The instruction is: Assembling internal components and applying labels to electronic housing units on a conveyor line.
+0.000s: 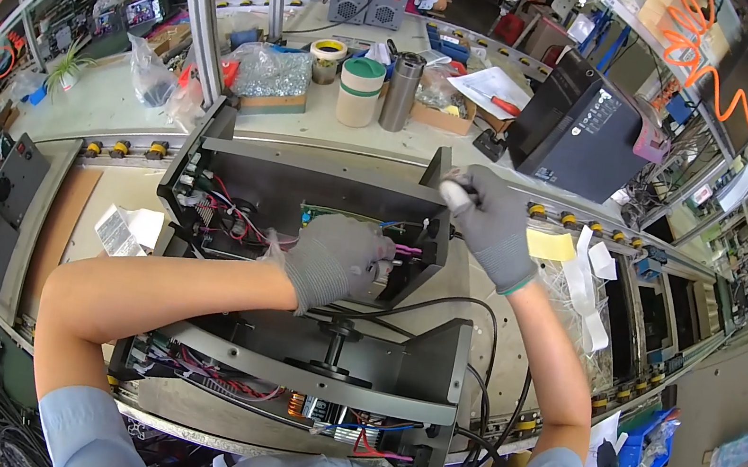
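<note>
Case (323,184), open at the top, lies on the table (464,289) in the head view, right under my left grip (342,253). That grip reaches inside, fingers curled down beside the pink wires (407,250); I cannot tell whether it pinches anything. My right grip (488,219) is up by the case's right end, fingers folded in, with a white bit (457,198) at their tips; whether it is held I cannot tell. Nearer my body than both grips lies a second case (440,362), a black spool-shaped part (334,347) inside. Black cables (493,346) loop below the right grip, yellow paper (552,246) lies to its right, and a flask (401,94) stands beyond both.
</note>
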Demonstrator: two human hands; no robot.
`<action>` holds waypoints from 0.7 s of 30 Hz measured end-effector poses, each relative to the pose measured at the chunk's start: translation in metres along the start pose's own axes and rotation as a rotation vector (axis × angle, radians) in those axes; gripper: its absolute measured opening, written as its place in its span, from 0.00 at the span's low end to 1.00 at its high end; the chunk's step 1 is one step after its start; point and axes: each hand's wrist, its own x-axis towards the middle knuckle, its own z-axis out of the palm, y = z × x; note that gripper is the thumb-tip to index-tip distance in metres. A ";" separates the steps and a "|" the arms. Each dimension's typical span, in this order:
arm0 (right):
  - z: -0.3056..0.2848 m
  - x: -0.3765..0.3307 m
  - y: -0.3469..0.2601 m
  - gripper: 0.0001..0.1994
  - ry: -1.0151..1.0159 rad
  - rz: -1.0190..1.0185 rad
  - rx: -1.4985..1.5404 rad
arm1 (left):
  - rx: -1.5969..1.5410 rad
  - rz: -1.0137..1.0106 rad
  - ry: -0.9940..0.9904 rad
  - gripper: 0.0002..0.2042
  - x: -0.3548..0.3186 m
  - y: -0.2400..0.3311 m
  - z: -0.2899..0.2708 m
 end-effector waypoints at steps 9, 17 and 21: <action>0.024 0.001 0.013 0.07 0.025 -0.110 -0.110 | 0.005 0.053 0.069 0.11 0.005 0.002 0.014; 0.038 -0.001 0.023 0.06 0.159 -0.148 -0.032 | 0.011 0.041 0.005 0.12 0.010 0.005 0.018; 0.039 -0.001 0.023 0.05 0.159 -0.102 0.075 | 0.003 0.103 0.165 0.10 0.013 0.013 0.023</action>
